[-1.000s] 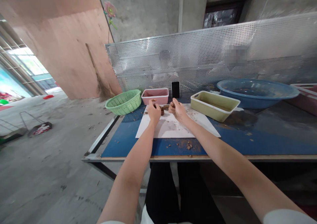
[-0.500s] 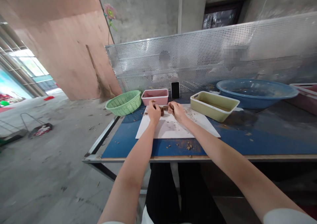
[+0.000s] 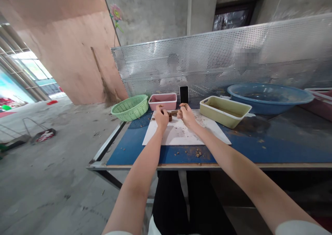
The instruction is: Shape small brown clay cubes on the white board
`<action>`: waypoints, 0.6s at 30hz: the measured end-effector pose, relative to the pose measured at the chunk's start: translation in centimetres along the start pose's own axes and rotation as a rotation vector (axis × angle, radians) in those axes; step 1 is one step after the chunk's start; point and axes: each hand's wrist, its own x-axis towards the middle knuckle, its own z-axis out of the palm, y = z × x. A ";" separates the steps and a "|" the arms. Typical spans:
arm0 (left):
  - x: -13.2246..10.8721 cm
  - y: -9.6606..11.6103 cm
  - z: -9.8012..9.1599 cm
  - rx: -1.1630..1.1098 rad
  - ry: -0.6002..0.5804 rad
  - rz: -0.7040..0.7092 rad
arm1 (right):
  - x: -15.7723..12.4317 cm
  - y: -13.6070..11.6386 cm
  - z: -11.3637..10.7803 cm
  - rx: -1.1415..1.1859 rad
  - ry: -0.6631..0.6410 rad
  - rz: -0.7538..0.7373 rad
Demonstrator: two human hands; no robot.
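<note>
My left hand (image 3: 162,118) is closed around a brown, clay-like lump (image 3: 170,117), held low over a white board (image 3: 178,136). My fingers cover much of the lump, so its full shape is hidden. From beside the lump a narrow brown piece (image 3: 174,113) reaches across to my right hand (image 3: 186,114). The curled fingers of that hand pinch its end. I cannot tell whether this piece is a tool or more of the same brown material. Brown crumbs are scattered over the board around both hands.
Behind the board stand a pink basin (image 3: 163,102) and an upright phone (image 3: 184,95). A green basket (image 3: 130,108) sits left. To the right are an olive tub (image 3: 220,114) with murky water and a large blue basin (image 3: 269,100). Small brown lumps (image 3: 198,153) lie near the front edge.
My right hand has shifted slightly, its fingers raised and turned a little at the narrow brown piece. My left hand keeps its hold in nearly the same place.
</note>
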 end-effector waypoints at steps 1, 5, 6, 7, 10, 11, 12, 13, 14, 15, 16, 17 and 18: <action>0.0 0.0 0.0 0.005 0.000 0.000 | 0.0 0.1 -0.1 -0.008 -0.006 0.019; -0.1 0.1 -0.1 0.003 0.000 -0.009 | -0.1 0.5 -0.3 -0.047 -0.073 0.074; -0.1 0.1 -0.1 0.002 0.002 -0.010 | -0.2 0.6 -0.4 -0.059 -0.096 0.076; -0.1 0.1 -0.1 0.002 0.005 -0.008 | -0.2 0.7 -0.4 -0.070 -0.121 0.071; -0.1 0.2 -0.1 0.017 0.013 0.003 | -0.4 0.7 -0.3 -0.094 -0.178 0.036; -0.1 0.3 -0.1 0.022 0.012 0.004 | -0.4 0.5 -0.3 -0.100 -0.181 0.022; -0.1 0.3 -0.1 0.024 0.009 0.004 | -0.3 0.4 -0.3 -0.102 -0.176 0.009; -0.1 0.3 -0.1 0.025 0.006 0.002 | -0.3 0.2 -0.3 -0.097 -0.161 -0.008; -0.1 0.2 -0.1 0.025 0.003 0.000 | -0.2 0.0 -0.4 -0.086 -0.142 -0.025; -0.1 0.2 -0.1 0.022 0.001 0.000 | -0.1 -0.2 -0.5 -0.072 -0.121 -0.041; -0.1 0.2 -0.1 0.020 0.000 0.002 | 0.0 -0.3 -0.6 -0.054 -0.099 -0.057; -0.1 0.2 -0.1 0.018 0.000 0.005 | 0.1 -0.5 -0.7 -0.035 -0.076 -0.069; -0.1 0.1 -0.1 0.015 0.001 0.008 | 0.2 -0.6 -0.9 -0.016 -0.054 -0.075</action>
